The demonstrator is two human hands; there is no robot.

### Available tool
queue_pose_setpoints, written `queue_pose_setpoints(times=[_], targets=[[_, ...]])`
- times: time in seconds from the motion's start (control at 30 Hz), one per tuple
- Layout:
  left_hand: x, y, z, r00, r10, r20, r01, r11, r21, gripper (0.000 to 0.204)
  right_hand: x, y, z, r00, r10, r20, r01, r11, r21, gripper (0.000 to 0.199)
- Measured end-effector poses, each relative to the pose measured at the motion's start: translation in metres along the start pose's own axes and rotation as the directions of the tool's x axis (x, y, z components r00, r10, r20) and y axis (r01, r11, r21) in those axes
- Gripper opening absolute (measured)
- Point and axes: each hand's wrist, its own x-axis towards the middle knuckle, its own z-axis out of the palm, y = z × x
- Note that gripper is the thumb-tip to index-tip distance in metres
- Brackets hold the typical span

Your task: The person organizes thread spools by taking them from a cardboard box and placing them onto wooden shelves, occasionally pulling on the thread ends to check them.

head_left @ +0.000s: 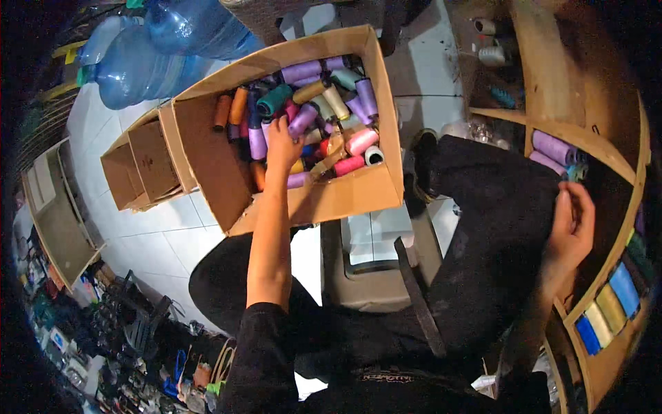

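An open cardboard box (pixel 200 148) holds many cone-shaped spools of thread in lavender, orange, teal, pink, cream and other colours. My left hand (pixel 283 143) reaches down into it from the near side. Its fingers are curled at the lower end of a lavender thread spool (pixel 303 120); part of their grip is hidden. Just beyond those fingers lies a teal spool (pixel 274 100). Off to the right, my right hand (pixel 574 222) is beside a wooden shelf, its fingers loosely bent and slightly apart. Lavender spools (pixel 552 148) and a teal-green spool (pixel 578 171) lie on the shelf above its fingertips.
Smaller cardboard boxes (pixel 146 165) adjoin the large box. Big blue water bottles (pixel 141 72) lie at the far left. A wooden shelf unit (pixel 562 41) stands at right, with blue, cream and gold spools (pixel 609 310) lower down. Tools and clutter (pixel 83 345) fill the lower left.
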Motion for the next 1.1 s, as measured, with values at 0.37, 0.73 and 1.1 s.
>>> queue_pose_setpoints(times=[0.37,0.73,1.1], targets=[[0.011,0.014,0.079,0.994,0.056,0.096,-0.106,0.731,0.674,0.047,0.009,0.000,0.016,0.964,-0.241,0.112,0.265,0.839,-0.475,0.014],[0.017,0.012,0.069,0.986,-0.158,0.061,0.106,0.858,0.503,0.060,0.012,0.013,0.011,0.961,-0.256,0.106,0.272,0.805,-0.528,0.015],[0.054,0.037,0.053,0.789,-0.613,-0.049,0.615,0.786,0.062,0.081,0.014,0.006,0.015,0.938,-0.273,0.214,0.347,0.750,-0.563,0.013]])
